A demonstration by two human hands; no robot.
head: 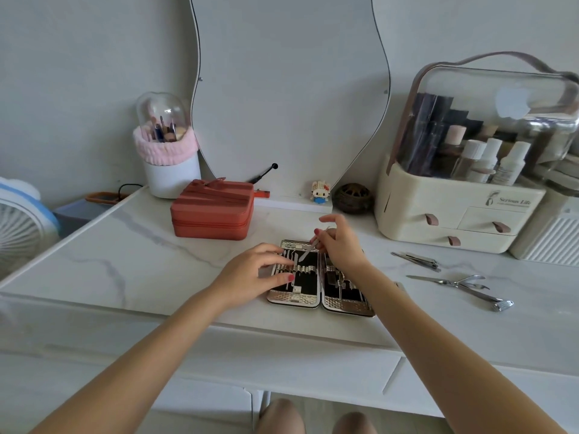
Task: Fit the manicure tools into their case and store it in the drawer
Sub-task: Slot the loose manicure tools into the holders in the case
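the case (319, 296) lies open and flat at the near middle of the tabletop (131, 258), both halves showing dark lining with tools in loops. the left hand (250, 270) rests on the left half, fingers spread and pressing on the tools there. the right hand (341, 242) pinches a slim metal tool (308, 250), its tip slanting down onto the left half. to the right lie clippers (416, 260) and scissors (460, 288), well apart from the case. a red box (213, 211) sits far left.
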